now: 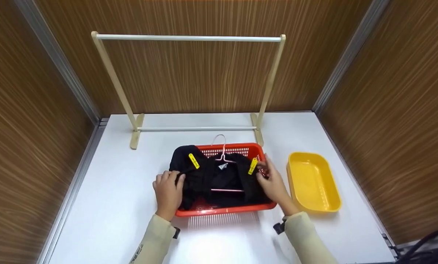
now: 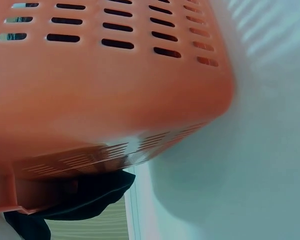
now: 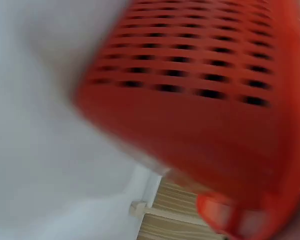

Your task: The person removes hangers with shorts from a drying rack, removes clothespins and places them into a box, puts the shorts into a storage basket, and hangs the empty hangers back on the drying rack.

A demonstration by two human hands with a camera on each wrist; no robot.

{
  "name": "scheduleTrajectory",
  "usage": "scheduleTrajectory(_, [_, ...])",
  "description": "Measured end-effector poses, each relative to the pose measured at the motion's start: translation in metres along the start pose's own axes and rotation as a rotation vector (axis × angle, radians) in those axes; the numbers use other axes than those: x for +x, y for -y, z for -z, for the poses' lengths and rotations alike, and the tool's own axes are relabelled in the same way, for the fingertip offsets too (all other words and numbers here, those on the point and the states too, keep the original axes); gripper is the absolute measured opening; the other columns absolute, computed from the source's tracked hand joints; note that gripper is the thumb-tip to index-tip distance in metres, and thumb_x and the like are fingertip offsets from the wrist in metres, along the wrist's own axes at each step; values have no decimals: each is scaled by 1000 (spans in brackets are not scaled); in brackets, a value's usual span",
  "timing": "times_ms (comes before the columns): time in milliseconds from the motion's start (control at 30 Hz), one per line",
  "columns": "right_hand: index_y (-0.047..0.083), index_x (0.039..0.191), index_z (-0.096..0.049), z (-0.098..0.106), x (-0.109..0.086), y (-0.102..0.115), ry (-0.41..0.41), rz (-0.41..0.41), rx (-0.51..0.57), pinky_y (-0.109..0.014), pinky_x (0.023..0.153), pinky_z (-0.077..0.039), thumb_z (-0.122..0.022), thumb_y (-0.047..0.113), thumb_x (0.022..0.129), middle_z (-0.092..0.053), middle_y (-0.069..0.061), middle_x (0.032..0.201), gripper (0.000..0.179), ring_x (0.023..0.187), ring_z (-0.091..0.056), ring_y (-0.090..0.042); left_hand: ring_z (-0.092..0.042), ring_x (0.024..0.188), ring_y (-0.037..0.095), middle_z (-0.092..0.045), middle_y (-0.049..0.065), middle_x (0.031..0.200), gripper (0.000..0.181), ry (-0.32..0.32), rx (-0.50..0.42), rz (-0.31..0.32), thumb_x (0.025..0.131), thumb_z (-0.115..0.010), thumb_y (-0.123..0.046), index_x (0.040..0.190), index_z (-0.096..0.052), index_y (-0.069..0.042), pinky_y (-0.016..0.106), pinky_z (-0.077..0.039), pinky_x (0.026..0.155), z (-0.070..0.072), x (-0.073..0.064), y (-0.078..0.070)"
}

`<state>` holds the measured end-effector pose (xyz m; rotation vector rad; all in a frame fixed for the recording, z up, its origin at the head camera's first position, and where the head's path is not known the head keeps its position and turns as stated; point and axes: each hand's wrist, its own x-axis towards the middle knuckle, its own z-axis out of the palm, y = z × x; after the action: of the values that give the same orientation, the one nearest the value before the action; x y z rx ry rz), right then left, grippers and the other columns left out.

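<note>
A black garment [image 1: 195,185] on a pink hanger [image 1: 224,154] lies across the red basket [image 1: 226,211], its white label showing. One yellow clip [image 1: 194,161] sits on the garment's left part, another yellow clip [image 1: 253,166] on its right. At the basket's left rim my left hand [image 1: 169,194] grips the garment's edge, fingers bent over it and thumb on the inner side. My right hand [image 1: 275,185] is at the right rim, fingers spread and reaching inward near the right clip; whether they touch it is unclear. Black cloth [image 2: 90,200] overhangs the rim in the left wrist view.
Behind the basket stands a drying rack with a white top bar [image 1: 189,37] and wooden feet [image 1: 135,139]. A yellow tray [image 1: 294,183] is to the right of the basket on the white table [image 1: 94,205]. Wood-patterned panels [image 1: 204,80] enclose the back and sides.
</note>
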<state>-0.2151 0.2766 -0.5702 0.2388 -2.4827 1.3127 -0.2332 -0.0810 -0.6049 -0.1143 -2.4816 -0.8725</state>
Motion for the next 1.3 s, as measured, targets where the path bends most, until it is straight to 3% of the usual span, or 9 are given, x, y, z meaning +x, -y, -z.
scheduleTrajectory(67, [-6, 153, -41, 2, 7, 2, -4, -38, 128, -33, 91, -52, -67, -2, 96, -66, -20, 124, 63, 108, -63, -31, -56, 93, 36, -67, 12, 100, 27, 7, -5, -13, 100, -69, -33, 103, -74, -7, 50, -39, 81, 1, 2, 1])
scheduleTrajectory(133, [-4, 144, -53, 0, 13, 0, -23, -25, 177, -25, 83, -50, -70, 3, 97, -66, -17, 116, 51, 100, -61, -25, -56, 93, 36, -68, 12, 101, 29, 7, -8, -30, 101, -68, -35, 104, -74, -7, 50, -40, 81, 2, 4, 3])
scheduleTrajectory(233, [-2, 126, -67, -9, 15, -8, -74, 73, 149, -19, 75, -48, -71, 5, 96, -66, -15, 104, 31, 89, -59, -20, -57, 92, 36, -69, 12, 100, 28, 4, -10, -36, 100, -69, -34, 102, -73, -6, 50, -41, 81, 5, 2, 6])
scheduleTrajectory(333, [1, 116, -70, -19, 11, -15, -155, 177, 60, -19, 73, -47, -73, 4, 95, -67, -11, 99, 21, 84, -57, -18, -58, 90, 35, -70, 11, 99, 27, 5, -8, -25, 99, -70, -34, 99, -73, -7, 50, -41, 81, 7, -3, 8])
scheduleTrajectory(433, [3, 114, -70, -24, 7, -19, -228, 243, -15, -20, 74, -47, -75, 2, 93, -67, -9, 99, 21, 83, -58, -18, -58, 90, 34, -70, 10, 98, 28, 11, -24, -21, 100, -68, -35, 99, -73, -7, 49, -41, 82, 6, -2, 10])
scheduleTrajectory(533, [3, 113, -71, -23, 3, -19, -259, 244, -8, -18, 74, -48, -76, 2, 92, -68, -8, 98, 22, 82, -60, -17, -58, 90, 33, -70, 9, 97, 29, 17, -45, -24, 102, -66, -36, 98, -73, -8, 49, -41, 82, 5, 0, 9])
scheduleTrajectory(1033, [2, 112, -72, -25, 2, -20, -278, 201, 8, -15, 70, -48, -78, 2, 90, -70, -4, 91, 23, 76, -62, -10, -58, 89, 33, -70, 8, 95, 23, -5, -78, -26, 100, -70, -31, 96, -73, -8, 48, -42, 84, 7, -1, 9])
scheduleTrajectory(1300, [-3, 108, -71, -26, 4, -8, -311, 248, -10, -14, 69, -45, -78, -9, 84, -66, -9, 88, 25, 74, -59, -13, -57, 87, 31, -71, 7, 97, 23, -12, -76, -16, 101, -68, -31, 97, -74, -9, 46, -42, 83, 4, 0, 12])
